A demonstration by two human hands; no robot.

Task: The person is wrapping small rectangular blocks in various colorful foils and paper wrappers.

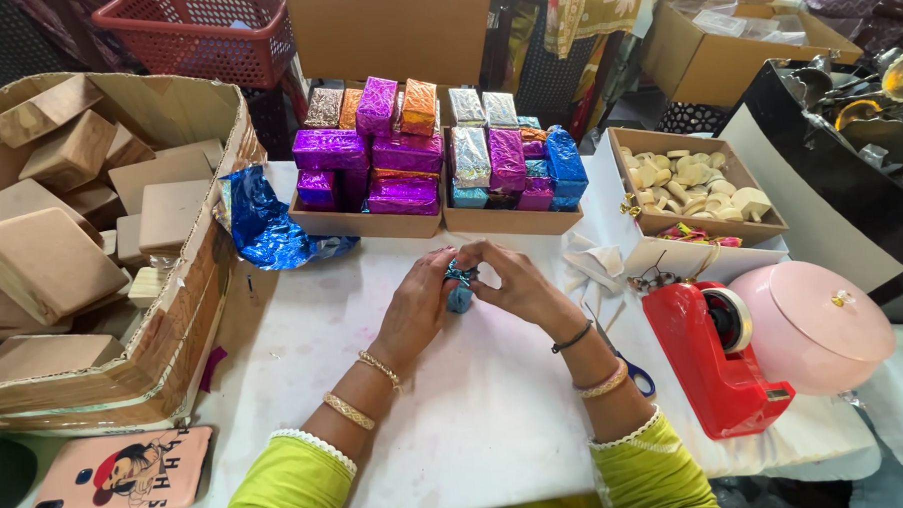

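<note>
Both hands, left (418,303) and right (518,282), pinch blue foil (460,287) around a small block (mid-wrap, seemingly); next, tight end folds.

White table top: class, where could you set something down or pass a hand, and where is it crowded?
Bare white table lies between the forearms, below the left hand and right hand on the blue foil bundle. Another patch lies between the cardboard box of wooden blocks and the left arm. Crowded: the trays of foil-wrapped packets at the back, and the red tape dispenser and pink lidded container on the right.

White table (457,424) with red tape dispenser (716,365)
</note>
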